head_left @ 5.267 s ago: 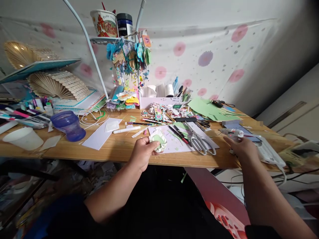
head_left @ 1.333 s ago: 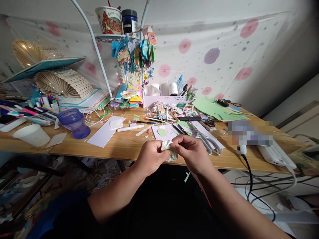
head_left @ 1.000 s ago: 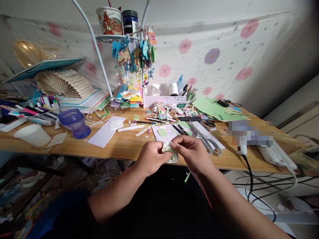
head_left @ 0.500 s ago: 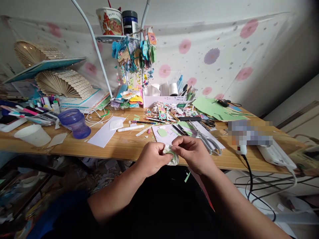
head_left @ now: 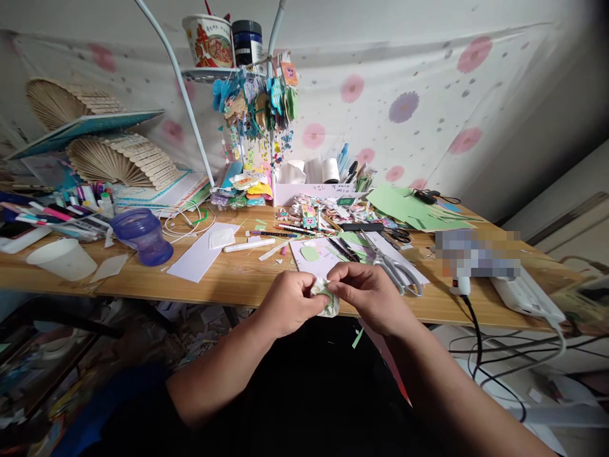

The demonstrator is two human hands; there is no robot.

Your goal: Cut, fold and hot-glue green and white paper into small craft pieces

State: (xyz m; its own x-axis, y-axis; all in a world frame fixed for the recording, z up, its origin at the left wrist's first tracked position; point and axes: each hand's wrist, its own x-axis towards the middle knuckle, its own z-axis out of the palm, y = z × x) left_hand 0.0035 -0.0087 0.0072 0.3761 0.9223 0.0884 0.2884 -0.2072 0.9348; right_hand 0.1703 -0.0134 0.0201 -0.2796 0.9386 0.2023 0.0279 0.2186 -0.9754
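Just off the table's front edge, my left hand (head_left: 297, 301) pinches a small crumpled white-and-green piece (head_left: 328, 306), which looks like paper or tissue. My right hand (head_left: 366, 293) has thumb and forefinger closed at the upper right edge of the same piece. The fingers cover much of it. Past the hands lies a white sheet (head_left: 302, 261) with a green paper cutout (head_left: 310, 253) on it. Silver-handled scissors (head_left: 397, 271) rest right of my right hand, near black pens (head_left: 345, 249).
A white marker (head_left: 250, 245) and a white card strip (head_left: 200, 257) lie left of centre. Farther left stand a purple cup (head_left: 143, 236) and a white cup (head_left: 61, 259). Green paper sheets (head_left: 409, 209) are at the back right. A black cable (head_left: 478, 336) hangs off the right side.
Both hands stay nearly in place on the crumpled piece. The piece has shifted and tilted very slightly between the fingers.
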